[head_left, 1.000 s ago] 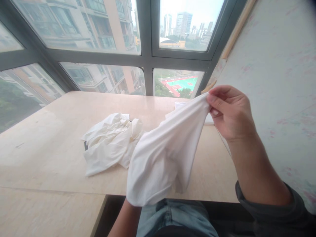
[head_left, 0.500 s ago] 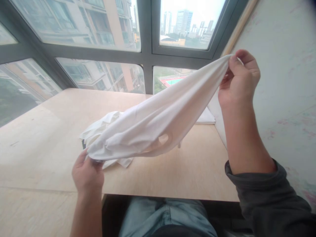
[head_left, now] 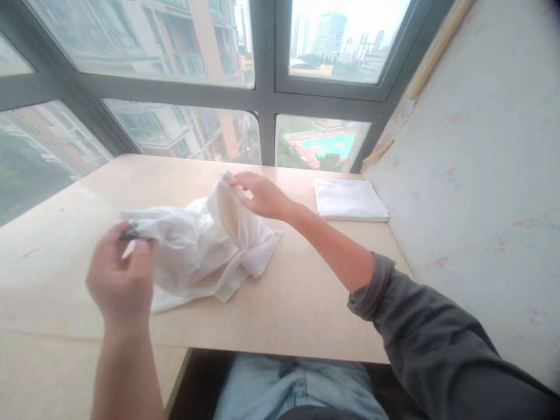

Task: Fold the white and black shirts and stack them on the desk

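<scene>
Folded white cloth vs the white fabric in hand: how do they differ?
The folded cloth is flat and neatly squared; the held fabric is bunched and wrinkled.
The folded cloth lies untouched on the tabletop; the held fabric is pinched by the left hand and right hand.
Both are white.

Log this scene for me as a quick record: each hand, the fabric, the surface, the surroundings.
left hand: pinching white cloth by a dark patch
right hand: pinching a raised part
white cloth: crumpled; number of pieces unclear
folded stack: flat, near the wall
table: pale, before windows
</scene>
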The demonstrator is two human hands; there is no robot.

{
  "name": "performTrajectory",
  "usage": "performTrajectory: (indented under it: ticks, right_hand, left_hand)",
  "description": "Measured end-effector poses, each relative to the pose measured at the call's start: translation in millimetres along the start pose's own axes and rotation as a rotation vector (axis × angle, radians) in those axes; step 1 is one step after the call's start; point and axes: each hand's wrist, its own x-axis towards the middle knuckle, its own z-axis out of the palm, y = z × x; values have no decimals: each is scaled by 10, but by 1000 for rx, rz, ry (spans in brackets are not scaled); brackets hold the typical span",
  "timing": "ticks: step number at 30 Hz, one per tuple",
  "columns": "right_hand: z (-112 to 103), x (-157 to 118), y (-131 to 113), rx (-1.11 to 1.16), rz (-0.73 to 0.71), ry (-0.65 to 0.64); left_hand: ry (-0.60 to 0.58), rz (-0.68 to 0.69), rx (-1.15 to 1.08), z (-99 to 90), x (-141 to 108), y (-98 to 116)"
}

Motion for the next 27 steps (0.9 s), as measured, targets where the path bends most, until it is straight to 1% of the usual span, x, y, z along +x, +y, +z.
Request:
performTrajectory:
  ticks: [1,3,5,7,8,9,10,13,16,18,20,24,27]
  right_hand:
    - [124,-63,159,-52,22,-69]
    - [259,-239,481,-131,103,-120]
    - [232,-458,797,-232,232,-111]
    - [57,-691,1109,-362,393,-92]
    - [-72,-809,1262,-416,470,-74]
    - [-219,-928,1412,-460,538,-52]
    - [-375,-1048,1556,-500,603,-27]
    - [-825,-1414,1928,-624,796,38]
    - [-1139,-1736,2186,-733,951,58]
    - [-1254,-1873,2306,-789,1011,47]
    - [-1311,-1930,2403,-831,1039,17]
    - [-1334,-1881,2558,-888,1043,-56]
    - [-1338,-1821,2637,-914,1033,-98]
  left_hand:
    - [-53,58,95,80,-61,-15]
    - [-119,198,250,209,-217,-19]
    - [-83,300,269,295,-421,32]
    - [-51,343,184,355,-659,131]
    - [-65,358,123,386,-782,187]
    - [-105,374,60,423,-903,240]
    - [-167,391,-2,469,-1021,286]
    - [-433,435,-124,662,-1326,354]
    - [-653,439,-160,893,-1525,346]
    - [-735,425,-154,1038,-1587,334]
    - [-771,412,-131,1170,-1590,333]
    - [-766,381,-28,1424,-1484,348]
    - [-725,323,24,1591,-1402,355]
